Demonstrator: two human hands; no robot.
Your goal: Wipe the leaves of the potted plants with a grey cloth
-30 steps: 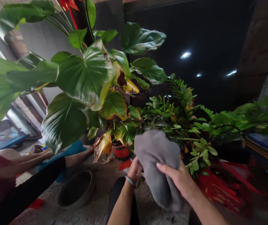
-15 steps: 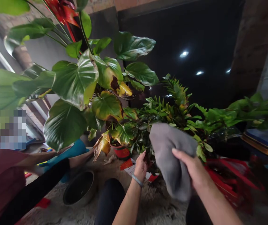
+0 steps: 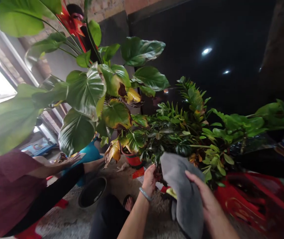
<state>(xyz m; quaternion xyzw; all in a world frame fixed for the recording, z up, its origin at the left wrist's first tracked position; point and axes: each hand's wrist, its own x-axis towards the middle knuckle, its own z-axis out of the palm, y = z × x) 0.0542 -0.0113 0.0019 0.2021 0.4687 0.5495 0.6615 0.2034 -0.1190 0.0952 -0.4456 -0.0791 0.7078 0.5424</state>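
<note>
A grey cloth hangs from my right hand, its thumb lying on top and the fingers hidden behind the folds. My left hand, with a bangle on its wrist, is closed at the low edge of a dark leafy plant. Whatever its fingertips pinch is too small to make out. Just behind the left hand, a red and white printed paper lies on the ground. Something yellow-green shows beside the cloth's left edge.
A tall plant with broad, partly browned leaves rises at left from a red pot. Another person sits left, near a dark basin. Red bags stand right. A dark glossy panel backs the plants.
The cloth has dropped lower and hangs more folded in my right hand. My left hand's fingers have drawn together at the plant. The view has shifted, showing more on the left.
</note>
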